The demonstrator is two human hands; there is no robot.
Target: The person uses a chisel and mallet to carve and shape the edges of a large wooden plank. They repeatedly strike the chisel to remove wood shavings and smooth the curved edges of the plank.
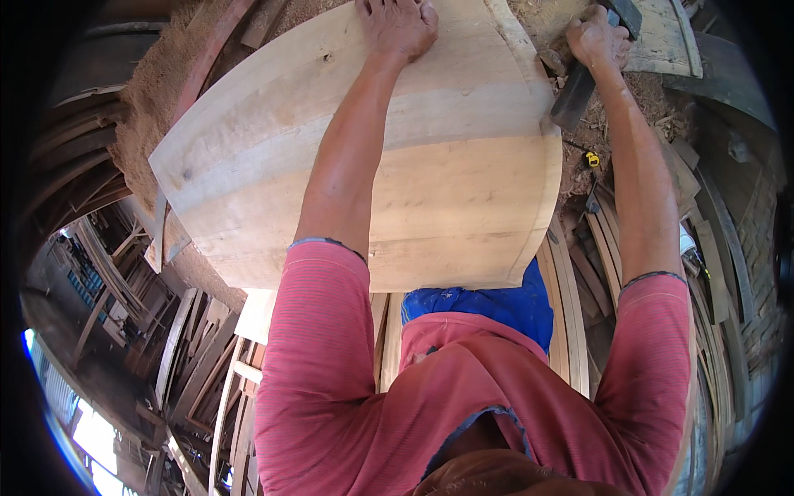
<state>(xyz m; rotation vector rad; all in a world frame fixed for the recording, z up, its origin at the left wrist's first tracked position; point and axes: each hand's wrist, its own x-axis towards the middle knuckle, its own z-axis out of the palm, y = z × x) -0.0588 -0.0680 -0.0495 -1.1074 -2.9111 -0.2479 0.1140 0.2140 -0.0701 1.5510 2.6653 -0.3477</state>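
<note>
A broad pale wooden panel (463,182) with curved edges and a darker band across it lies in front of me. My left hand (397,29) rests on its far part, fingers apart and fingertips partly cut off by the top of the view. My right hand (597,40), off the panel's right edge, is closed round a dark hammer (574,101). Its blocky dark head (626,15) shows beyond my fingers, and the thick handle slants back toward the panel's edge.
Sawdust (145,124) is heaped on the left. A yellow tape measure (591,159) lies right of the panel. Long wooden boards (571,306) stand below it, with stacked planks (194,355) at the left. Another pale board (662,41) lies at the far right.
</note>
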